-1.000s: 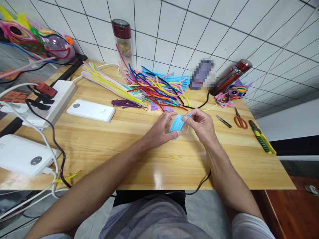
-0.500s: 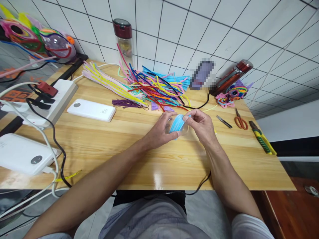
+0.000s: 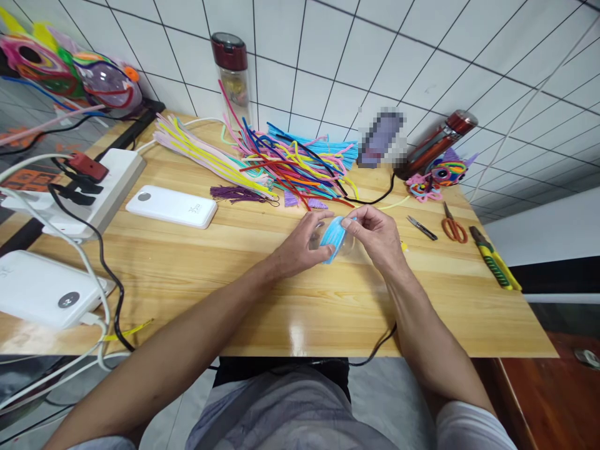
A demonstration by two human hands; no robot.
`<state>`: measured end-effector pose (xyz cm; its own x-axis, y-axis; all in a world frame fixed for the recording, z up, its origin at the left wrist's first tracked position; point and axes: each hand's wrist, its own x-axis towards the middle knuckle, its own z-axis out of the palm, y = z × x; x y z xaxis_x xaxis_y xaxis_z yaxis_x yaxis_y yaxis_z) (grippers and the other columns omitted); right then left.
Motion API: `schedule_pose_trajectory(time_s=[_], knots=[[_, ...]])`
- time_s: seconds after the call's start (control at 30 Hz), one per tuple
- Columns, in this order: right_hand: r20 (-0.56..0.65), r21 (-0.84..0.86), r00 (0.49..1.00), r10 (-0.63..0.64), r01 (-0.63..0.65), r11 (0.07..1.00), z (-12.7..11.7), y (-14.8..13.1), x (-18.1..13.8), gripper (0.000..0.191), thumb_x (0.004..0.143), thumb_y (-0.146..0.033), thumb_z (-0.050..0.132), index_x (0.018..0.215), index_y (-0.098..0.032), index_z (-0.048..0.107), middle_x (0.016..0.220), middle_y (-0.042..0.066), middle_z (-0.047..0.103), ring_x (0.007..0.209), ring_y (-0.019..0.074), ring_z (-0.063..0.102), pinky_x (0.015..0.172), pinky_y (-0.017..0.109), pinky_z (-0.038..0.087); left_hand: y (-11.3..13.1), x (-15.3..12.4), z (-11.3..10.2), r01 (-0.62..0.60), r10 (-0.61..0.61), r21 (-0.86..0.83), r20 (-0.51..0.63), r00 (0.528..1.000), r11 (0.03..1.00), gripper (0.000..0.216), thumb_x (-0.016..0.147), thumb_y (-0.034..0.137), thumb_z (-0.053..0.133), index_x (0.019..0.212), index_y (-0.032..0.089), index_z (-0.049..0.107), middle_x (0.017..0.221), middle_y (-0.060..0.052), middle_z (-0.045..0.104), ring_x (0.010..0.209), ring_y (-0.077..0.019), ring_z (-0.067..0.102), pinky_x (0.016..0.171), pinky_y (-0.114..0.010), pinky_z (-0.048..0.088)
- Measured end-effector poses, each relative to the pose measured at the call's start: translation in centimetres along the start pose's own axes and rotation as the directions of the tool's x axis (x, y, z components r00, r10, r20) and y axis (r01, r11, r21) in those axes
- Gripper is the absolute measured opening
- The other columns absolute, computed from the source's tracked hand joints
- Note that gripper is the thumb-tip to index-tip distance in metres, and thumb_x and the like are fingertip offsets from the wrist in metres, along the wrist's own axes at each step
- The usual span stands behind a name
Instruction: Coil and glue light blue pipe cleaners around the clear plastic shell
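Above the table, my left hand curls round a small clear plastic piece, rounded like a ball or bottle, thumb to the near side. A band of light-blue pipe cleaner is wrapped around its middle in several rows. My right hand pinches the upper right edge of this blue band between thumb and forefinger. The clear wall shows to the right of the band. My fingers hide part of the far side.
Behind my hands lies a heap of coloured pipe cleaners. Snips, orange-handled scissors and green-yellow pliers lie at right. A white power bank and power strip are at left. A flask leans at the back.
My right thumb and fingertips have shifted slightly left along the blue band. The band appears turned a little, and my left hand stays around the clear piece.
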<state>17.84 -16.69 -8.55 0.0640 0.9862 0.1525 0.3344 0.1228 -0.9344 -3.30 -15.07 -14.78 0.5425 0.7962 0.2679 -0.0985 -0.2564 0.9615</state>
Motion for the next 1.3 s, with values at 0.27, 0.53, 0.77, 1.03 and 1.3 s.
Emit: schedule_pose_trajectory(time_s=[0.27,0.53,0.77,1.03,1.3], knots=[[-0.01,0.015,1.0,0.011,-0.011,1.0,0.1,0.11,0.04,0.042,0.073,-0.057,0.097,0.077,-0.023,0.073,0.062,-0.006,0.053,0.06,0.0119,0.041,0.058,0.028,0.034,0.17,0.02,0.14,-0.026,0.026,0.061,-0.006,1.0,0.998,0.072,0.09,0.044,0.081,0.154,0.025,0.053,0.161,-0.018,0.054,0.157,-0.0403,0.052,0.127,-0.064,0.051],[-0.02,-0.003,1.0,0.008,-0.008,1.0,0.07,-0.09,0.04,0.043,0.073,-0.059,0.097,0.076,-0.024,0.072,0.062,-0.006,0.052,0.06,0.0121,0.041,0.057,0.029,0.033,-0.28,0.21,0.23,-0.101,0.1,0.161,0.015,0.995,0.982,0.096,0.079,0.039,0.091,0.163,0.027,0.045,0.167,-0.019,0.049,0.162,-0.042,0.047,0.133,-0.066,0.044],[-0.031,-0.003,0.999,0.009,-0.009,1.0,0.1,0.31,0.19,0.045,0.073,-0.06,0.097,0.077,-0.023,0.073,0.06,-0.006,0.051,0.059,0.0117,0.04,0.057,0.028,0.032,-0.72,0.39,0.07,-0.106,0.103,0.138,0.025,0.994,0.985,0.081,0.086,0.037,0.082,0.16,0.026,0.05,0.165,-0.019,0.051,0.161,-0.0409,0.047,0.131,-0.066,0.046],[-0.022,-0.012,1.0,-0.002,0.002,1.0,0.07,0.33,0.15,0.044,0.075,-0.061,0.096,0.076,-0.024,0.072,0.061,-0.006,0.052,0.059,0.0123,0.041,0.057,0.029,0.034,-0.7,0.36,-0.07,-0.085,0.083,0.108,0.019,0.996,0.991,0.078,0.088,0.039,0.082,0.159,0.028,0.053,0.163,-0.017,0.053,0.16,-0.0403,0.048,0.131,-0.065,0.047],[-0.037,0.019,0.999,0.015,-0.014,1.0,0.08,0.21,0.21,0.045,0.071,-0.06,0.099,0.075,-0.023,0.073,0.06,-0.006,0.052,0.059,0.012,0.04,0.058,0.03,0.033,-0.32,0.47,0.07,-0.044,0.044,0.071,-0.008,0.999,0.997,0.071,0.091,0.044,0.079,0.156,0.027,0.056,0.161,-0.017,0.056,0.156,-0.0393,0.053,0.127,-0.062,0.051]])
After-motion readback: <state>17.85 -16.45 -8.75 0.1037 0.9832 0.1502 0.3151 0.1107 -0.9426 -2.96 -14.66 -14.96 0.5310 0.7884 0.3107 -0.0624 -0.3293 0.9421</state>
